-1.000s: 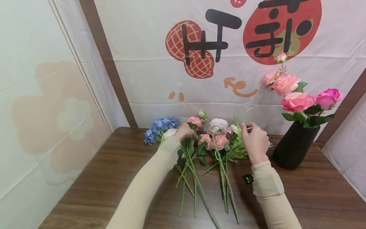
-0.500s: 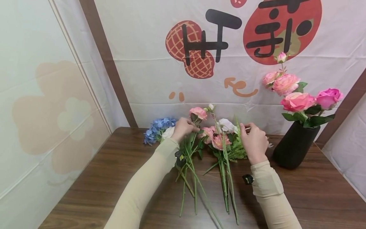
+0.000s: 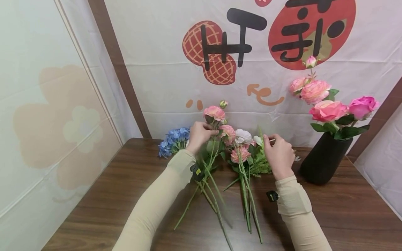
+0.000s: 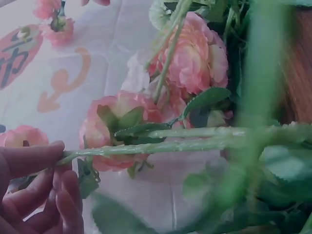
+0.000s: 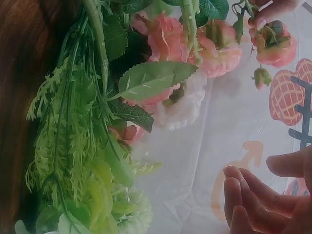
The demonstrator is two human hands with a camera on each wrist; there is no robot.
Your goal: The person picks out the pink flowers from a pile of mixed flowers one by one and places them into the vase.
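In the head view my left hand (image 3: 202,135) pinches the thin green stem of a pink artificial peony (image 3: 214,113), just below its bloom. The left wrist view shows that stem (image 4: 112,150) between thumb and fingers. My right hand (image 3: 279,153) hovers at the right of the flower pile, beside a white flower (image 3: 243,136) and green fern-like foliage (image 3: 260,164). From the right wrist view, its fingers are loosely bent, the thumb (image 5: 287,165) stands apart, and nothing is between them. Several more pink blooms (image 3: 240,154) lie between the hands.
A black vase (image 3: 326,158) with pink and magenta flowers (image 3: 329,111) stands at the right. A blue hydrangea (image 3: 176,137) lies left of the pile. Loose stems (image 3: 248,205) extend toward the front of the wooden table (image 3: 125,195). A printed cloth (image 3: 157,90) hangs behind.
My left hand has raised the pink peony, and another pink bloom has come up beside it. The stems below have shifted, their lower ends spreading. The right hand has stayed nearly still.
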